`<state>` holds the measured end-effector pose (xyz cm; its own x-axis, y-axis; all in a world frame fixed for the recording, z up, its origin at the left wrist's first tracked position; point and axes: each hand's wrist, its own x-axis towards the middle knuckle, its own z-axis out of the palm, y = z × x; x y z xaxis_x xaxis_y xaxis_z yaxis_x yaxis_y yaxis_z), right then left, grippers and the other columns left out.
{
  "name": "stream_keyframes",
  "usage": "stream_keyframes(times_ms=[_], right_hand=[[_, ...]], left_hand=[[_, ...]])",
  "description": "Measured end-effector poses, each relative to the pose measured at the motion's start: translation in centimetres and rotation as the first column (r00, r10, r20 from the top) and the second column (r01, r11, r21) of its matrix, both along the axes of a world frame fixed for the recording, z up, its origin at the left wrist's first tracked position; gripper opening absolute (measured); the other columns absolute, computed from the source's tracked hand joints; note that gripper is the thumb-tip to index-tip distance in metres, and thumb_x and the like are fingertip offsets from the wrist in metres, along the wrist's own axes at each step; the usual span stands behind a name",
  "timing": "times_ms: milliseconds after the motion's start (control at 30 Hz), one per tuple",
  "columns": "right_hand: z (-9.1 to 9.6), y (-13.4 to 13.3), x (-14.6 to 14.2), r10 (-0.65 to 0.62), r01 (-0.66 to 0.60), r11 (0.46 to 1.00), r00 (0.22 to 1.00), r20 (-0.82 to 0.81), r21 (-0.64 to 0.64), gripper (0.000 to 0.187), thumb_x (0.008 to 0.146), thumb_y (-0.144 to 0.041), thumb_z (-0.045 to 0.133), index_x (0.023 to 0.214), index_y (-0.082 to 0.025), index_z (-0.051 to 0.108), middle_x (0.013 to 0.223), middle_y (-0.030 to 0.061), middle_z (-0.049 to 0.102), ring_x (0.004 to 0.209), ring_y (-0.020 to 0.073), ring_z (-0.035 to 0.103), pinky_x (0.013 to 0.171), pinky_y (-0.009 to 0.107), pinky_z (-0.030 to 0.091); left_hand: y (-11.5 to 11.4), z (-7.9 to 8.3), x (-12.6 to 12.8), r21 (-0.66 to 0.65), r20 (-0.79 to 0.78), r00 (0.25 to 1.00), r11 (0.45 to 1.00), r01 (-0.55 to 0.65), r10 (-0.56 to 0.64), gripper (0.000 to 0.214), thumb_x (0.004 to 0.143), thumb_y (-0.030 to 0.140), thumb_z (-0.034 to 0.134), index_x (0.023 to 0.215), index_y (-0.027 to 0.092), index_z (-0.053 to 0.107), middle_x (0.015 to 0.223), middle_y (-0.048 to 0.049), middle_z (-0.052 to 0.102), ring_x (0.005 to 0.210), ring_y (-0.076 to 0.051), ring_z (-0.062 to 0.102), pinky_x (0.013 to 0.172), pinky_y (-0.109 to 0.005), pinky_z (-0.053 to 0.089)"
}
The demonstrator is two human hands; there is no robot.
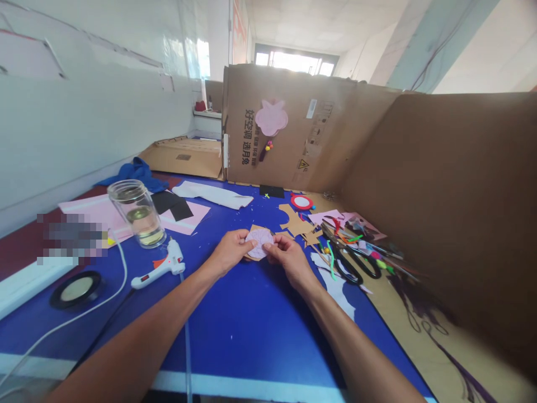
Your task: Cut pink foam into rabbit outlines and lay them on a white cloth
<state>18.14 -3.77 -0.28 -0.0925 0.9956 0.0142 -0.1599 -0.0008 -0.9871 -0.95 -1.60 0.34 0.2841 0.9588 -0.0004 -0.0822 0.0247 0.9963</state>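
Observation:
A round, pale lilac felt-like disc (259,244) lies against a piece of brown cardboard (253,258), whose edges show around it. My left hand (233,247) pinches the left side, thumb on top of the disc. On the right side my right hand (287,251) grips the same piece between thumb and fingers. Both hands hold it just above the blue table (247,313). A white hot glue gun (164,265) with an orange trigger rests left of my left hand. Brown cardboard cut-outs (297,222) lie just beyond my right hand.
Black-handled scissors (354,260) sit among scraps and pipe cleaners at right. A glass jar (140,215) of yellowish liquid and a roll of black tape (76,289) stand left. Cardboard walls (319,134) enclose the back and right. A white cable (121,285) crosses the left.

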Motion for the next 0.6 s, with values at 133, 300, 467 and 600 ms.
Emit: stream_keyframes(times_ms=[133,300,467,600], right_hand=[[-0.05,0.04,0.16,0.001,-0.001,1.0,1.0,0.02,0.013,0.047,0.067,-0.057,0.095,0.081,-0.023,0.066,0.064,-0.0029,0.061,0.059,0.0144,0.051,0.06,0.03,0.041],[0.01,0.07,0.28,0.015,-0.016,1.0,1.0,0.023,0.023,0.046,0.066,-0.056,0.095,0.079,-0.024,0.065,0.062,-0.0038,0.059,0.059,0.0143,0.049,0.059,0.029,0.04],[-0.06,0.06,0.14,0.014,-0.015,1.0,1.0,0.026,0.023,0.045,0.066,-0.055,0.094,0.079,-0.023,0.065,0.063,-0.0041,0.058,0.059,0.0139,0.048,0.058,0.028,0.039],[-0.2,0.12,0.05,-0.027,0.026,1.0,0.999,0.039,0.011,0.046,0.067,-0.058,0.094,0.082,-0.023,0.068,0.068,-0.0028,0.061,0.062,0.015,0.051,0.059,0.028,0.041]], left_hand=[[-0.02,0.11,0.0,-0.025,0.0,1.0,1.0,0.003,-0.003,0.029,0.077,0.032,0.085,0.097,0.013,0.076,0.082,-0.0069,0.079,0.067,-0.018,0.073,0.064,-0.027,0.055],[0.01,0.12,-0.03,-0.039,0.013,1.0,0.999,0.011,-0.011,0.032,0.076,0.032,0.086,0.101,0.013,0.079,0.092,-0.0094,0.082,0.079,-0.021,0.077,0.076,-0.031,0.059],[-0.01,0.27,0.02,-0.049,0.03,1.0,0.999,0.012,-0.01,0.031,0.076,0.028,0.085,0.103,0.013,0.08,0.093,-0.0089,0.083,0.08,-0.021,0.078,0.081,-0.033,0.061],[-0.12,0.15,0.14,-0.063,0.024,0.999,0.998,0.03,-0.029,0.033,0.076,0.028,0.086,0.104,0.013,0.08,0.092,-0.0092,0.083,0.077,-0.021,0.078,0.078,-0.033,0.061]])
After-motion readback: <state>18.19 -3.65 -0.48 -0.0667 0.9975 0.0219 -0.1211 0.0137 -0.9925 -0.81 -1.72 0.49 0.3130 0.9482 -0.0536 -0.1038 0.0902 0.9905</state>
